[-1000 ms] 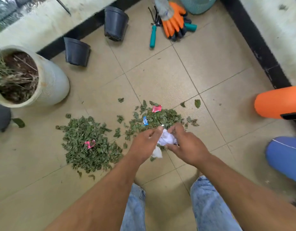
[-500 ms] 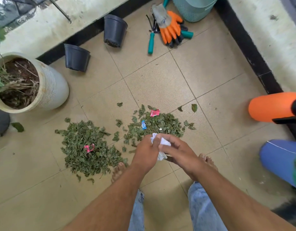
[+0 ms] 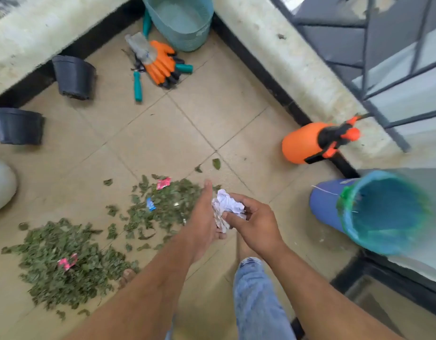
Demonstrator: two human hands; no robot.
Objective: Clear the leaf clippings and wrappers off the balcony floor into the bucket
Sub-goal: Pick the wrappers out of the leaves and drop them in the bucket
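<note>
The left hand (image 3: 202, 222) and right hand (image 3: 257, 223) meet, both gripping a crumpled white wrapper (image 3: 228, 206). Shredded green leaf clippings (image 3: 65, 271) lie to their left, the blue bucket (image 3: 322, 204) to their right.

Green clippings (image 3: 65, 273), white wrapper (image 3: 228, 206), blue bucket (image 3: 323, 208), orange sprayer (image 3: 301, 143), beige tiles (image 3: 163, 133)
</note>
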